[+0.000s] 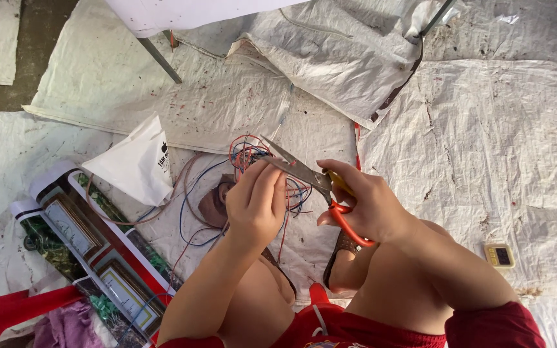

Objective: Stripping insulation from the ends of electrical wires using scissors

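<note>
Thin red and blue insulated wires [253, 154], a loose tangle on the white woven sacking floor [485, 142]. Head view: left hand [256, 203] pinches strands upright; right hand [365, 203] is clenched through the orange-handled steel scissors [311, 175], blades parted at the strands. Wires look light, limp, springy; best pinched close beside the cut.

Scissors [320, 183]: orange-red handles, steel-grey blades. Wires [253, 154]: red and blue tangle. Floor sacking [485, 129]: dirty white, speckled. Sleeve [498, 325]: dark red.
</note>
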